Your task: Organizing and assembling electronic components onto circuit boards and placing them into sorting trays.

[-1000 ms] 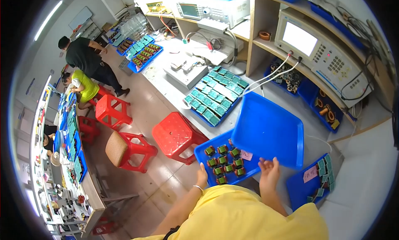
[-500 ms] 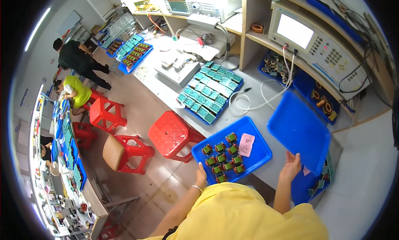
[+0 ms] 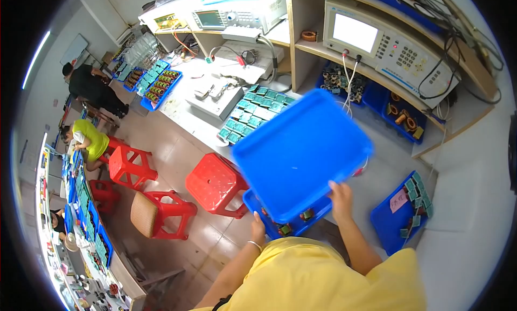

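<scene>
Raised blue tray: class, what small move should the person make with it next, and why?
Probably ease the raised tray sideways with the right hand, because in this view it covers most of the lower tray, leaving only a few components visible. The left hand holds the lower tray's edge, so could steady it.

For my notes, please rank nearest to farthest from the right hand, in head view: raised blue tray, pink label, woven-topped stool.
1. Raised blue tray, held by right hand.
2. Pink label, right side.
3. Woven-topped stool, far left.
</scene>
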Tool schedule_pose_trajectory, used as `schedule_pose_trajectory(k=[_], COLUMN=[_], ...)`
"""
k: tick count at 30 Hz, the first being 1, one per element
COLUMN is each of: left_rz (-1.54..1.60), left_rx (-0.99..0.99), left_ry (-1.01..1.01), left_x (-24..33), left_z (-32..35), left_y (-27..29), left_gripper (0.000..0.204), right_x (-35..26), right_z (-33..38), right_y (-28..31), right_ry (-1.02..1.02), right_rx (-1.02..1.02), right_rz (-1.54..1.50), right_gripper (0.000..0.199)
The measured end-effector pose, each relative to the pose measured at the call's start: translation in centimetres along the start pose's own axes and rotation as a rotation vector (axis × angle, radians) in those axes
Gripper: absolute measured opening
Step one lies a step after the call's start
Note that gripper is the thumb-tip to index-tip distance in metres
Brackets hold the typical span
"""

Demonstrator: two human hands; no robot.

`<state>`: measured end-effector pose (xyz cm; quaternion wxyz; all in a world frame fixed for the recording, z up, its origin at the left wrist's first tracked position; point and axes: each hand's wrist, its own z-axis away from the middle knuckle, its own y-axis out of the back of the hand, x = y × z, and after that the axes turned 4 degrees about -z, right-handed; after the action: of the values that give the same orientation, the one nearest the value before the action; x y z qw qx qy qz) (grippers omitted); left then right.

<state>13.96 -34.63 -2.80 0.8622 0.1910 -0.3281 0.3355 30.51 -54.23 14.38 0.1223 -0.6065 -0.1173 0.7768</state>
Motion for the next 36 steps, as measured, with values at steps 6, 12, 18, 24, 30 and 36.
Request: schedule_pose_trajectory(k=[6,12,18,24,30,36], left_rz=[0.046,0.066,-0.036,-0.182,-0.117,-0.178], left_rx=[-0.044,-0.084,0.058,0.144,0.294,0.345], left_ry=[0.02,0.046,-0.063,0.018,-0.057,0.023], left_x=[-1.2,-0.3,0.2,-3.7,-6.1,-3.6], left_z=[-0.8,0.9,1.5,-2.0,-2.6,1.1], left_y=[0.9,0.7,-0.3,-0.4,2.0,9.7], left_gripper=[0.068,0.07,0.08,0.081,0.08,0.076], right_x=[8.8,10.8,12.1,13.3,10.7,11.9], right_z=[-12.7,-20.7,-19.7,-16.1,-11.6,-5.2], right_y=[-11.5,-13.0,1.8,7.0,4.3,-0.7], right_ry=[-0.103,-0.179,0.45,0.348,0.357,0.283], right_rx=[-0.429,-0.647,-0.301,-0.401,-0.345,-0.361], right_rz=[0.058,0.189,1.303,0.94,0.869,0.876], right_gripper=[0.02,0.03,0.034,0.028,0.026,0.026])
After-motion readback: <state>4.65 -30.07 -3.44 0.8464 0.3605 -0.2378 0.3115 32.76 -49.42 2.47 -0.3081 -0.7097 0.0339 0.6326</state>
